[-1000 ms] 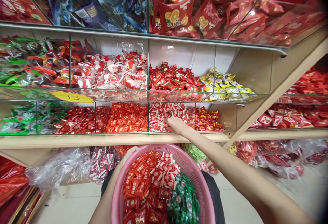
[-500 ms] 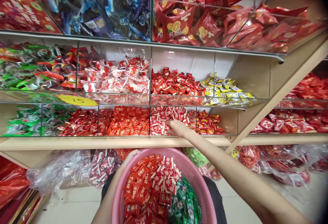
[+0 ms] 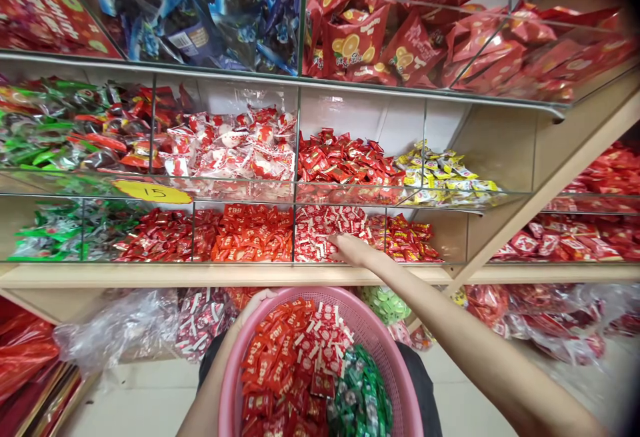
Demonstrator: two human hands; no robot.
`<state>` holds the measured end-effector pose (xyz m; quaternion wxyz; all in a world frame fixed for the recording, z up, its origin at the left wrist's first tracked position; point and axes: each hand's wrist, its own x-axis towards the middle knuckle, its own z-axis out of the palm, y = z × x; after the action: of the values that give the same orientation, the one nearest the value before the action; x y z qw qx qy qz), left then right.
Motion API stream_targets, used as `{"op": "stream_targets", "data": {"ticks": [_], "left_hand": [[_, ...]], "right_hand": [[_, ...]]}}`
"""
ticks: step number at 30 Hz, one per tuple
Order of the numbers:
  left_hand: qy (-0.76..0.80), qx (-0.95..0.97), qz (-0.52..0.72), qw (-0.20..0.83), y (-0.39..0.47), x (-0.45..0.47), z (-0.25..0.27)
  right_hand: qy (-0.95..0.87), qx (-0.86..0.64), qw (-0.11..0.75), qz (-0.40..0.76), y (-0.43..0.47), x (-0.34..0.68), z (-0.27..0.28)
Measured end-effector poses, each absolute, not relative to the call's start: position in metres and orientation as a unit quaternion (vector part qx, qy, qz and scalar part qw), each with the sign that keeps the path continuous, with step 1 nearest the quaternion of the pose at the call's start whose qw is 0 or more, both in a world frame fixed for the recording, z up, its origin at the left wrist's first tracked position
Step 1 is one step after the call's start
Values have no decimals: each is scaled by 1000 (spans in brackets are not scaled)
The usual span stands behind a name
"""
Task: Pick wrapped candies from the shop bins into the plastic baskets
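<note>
The number 15 is being displayed on a yellow tag [image 3: 153,190]; lettering on red orange-print bags [image 3: 354,47] is being shown (too unclear to read).

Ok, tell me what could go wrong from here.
The basket might tip: only the left hand is at its rim, while the right hand reaches into the lowest shelf.

The candies could get mixed: inside the basket, the orange candies, red-and-white candies, dark red candies and green candies lie against one another with no dividers.
</note>
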<state>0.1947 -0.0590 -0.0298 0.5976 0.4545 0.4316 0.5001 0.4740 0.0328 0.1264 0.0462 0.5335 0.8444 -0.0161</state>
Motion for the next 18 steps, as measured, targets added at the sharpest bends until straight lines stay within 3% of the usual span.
{"op": "stream_targets", "data": {"ticks": [13, 18], "left_hand": [[427, 446, 486, 619, -67, 208, -4], [425, 433, 465, 644, -82, 214, 19]], "right_hand": [[855, 485, -153, -98, 12, 494, 149], [851, 438, -205, -206, -25, 485, 146]]}}
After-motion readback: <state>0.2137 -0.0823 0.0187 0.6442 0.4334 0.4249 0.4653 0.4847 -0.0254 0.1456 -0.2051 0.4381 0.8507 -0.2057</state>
